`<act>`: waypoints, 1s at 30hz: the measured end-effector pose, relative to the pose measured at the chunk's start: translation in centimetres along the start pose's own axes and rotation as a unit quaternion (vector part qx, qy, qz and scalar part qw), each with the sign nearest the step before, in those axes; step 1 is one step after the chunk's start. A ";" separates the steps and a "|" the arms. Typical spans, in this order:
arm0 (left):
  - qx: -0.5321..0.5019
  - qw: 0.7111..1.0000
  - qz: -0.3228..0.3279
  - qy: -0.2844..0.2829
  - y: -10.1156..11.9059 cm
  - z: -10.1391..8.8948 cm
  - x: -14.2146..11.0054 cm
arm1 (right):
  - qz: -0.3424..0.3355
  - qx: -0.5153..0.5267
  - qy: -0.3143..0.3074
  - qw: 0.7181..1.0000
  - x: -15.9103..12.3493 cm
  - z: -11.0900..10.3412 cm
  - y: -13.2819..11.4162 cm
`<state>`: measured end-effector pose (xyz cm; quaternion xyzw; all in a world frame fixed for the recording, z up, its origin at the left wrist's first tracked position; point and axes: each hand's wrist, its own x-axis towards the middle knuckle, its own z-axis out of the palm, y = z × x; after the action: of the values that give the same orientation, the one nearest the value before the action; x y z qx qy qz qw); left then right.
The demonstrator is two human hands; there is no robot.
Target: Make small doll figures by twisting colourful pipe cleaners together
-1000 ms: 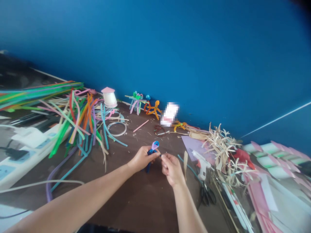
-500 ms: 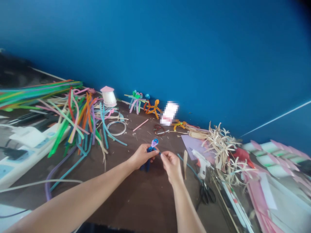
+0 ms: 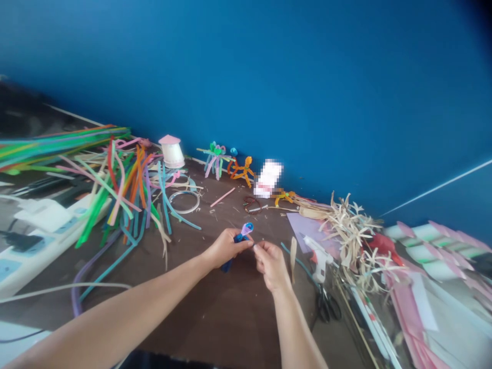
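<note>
Between the thumb and fingers of my left hand [image 3: 227,247] is a small blue pipe cleaner figure [image 3: 247,230] with a pink and blue looped top. Its blue lower ends hang beneath the palm, and the fingers cover its middle. Close on the right, my right hand [image 3: 271,260] has thumb and forefinger pinched together at the figure's side, on what looks like the tip of a blue arm; the fingers hide most of it. Both hands are above the brown table [image 3: 230,318], near its middle.
Loose colored pipe cleaners [image 3: 130,189] and a power strip [image 3: 46,246] lie left. Toward the wall stand a pink-roofed paper tower [image 3: 172,152] and an orange figure [image 3: 245,170]. A glue gun [image 3: 321,259], black scissors [image 3: 327,306] and dried husk flowers [image 3: 351,225] are right.
The figure tilts and turns slightly in my left hand, its hanging blue ends shifting a little left. My right fingertips stay pinched beside it. The surrounding things stay put.
</note>
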<state>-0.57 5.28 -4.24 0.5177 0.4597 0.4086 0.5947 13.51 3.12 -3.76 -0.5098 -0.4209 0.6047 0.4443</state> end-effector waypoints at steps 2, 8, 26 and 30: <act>0.004 1.000 0.005 -0.002 -0.1 0.0 0.0 | 0.007 0.014 -0.005 1.000 0.0 0.0 0.0; 0.005 1.000 0.015 -0.023 -0.2 0.0 0.0 | 0.014 0.043 -0.010 0.999 -0.1 0.2 -0.1; -0.383 0.919 -0.069 -0.063 0.3 -1.3 0.6 | -0.089 0.007 0.106 0.990 1.3 -0.3 0.6; -0.385 0.915 -0.105 -0.067 0.7 -1.3 0.6 | -0.111 -0.003 0.124 0.986 1.6 -0.4 0.7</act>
<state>-1.73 6.24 -3.67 0.2237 0.2780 0.4536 0.8167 13.69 4.53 -4.92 -0.5324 -0.4183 0.4826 0.5556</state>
